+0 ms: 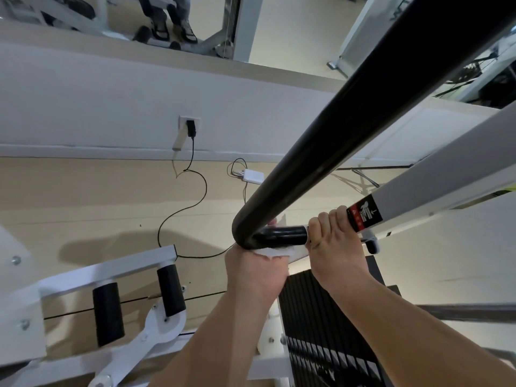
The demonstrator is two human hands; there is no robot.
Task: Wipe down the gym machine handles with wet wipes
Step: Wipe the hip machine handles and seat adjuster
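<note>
Presently: one black handle [282, 235], glossy, curving from a long thick bar into a short stub at mid-view. One white wet wipe [275, 252], crumpled under the bend. Two hands: left hand [252, 270] curled, clutching the wet wipe against the bend; right hand [333, 244] clenched round the stub's end, beside the white frame [446, 169].
</note>
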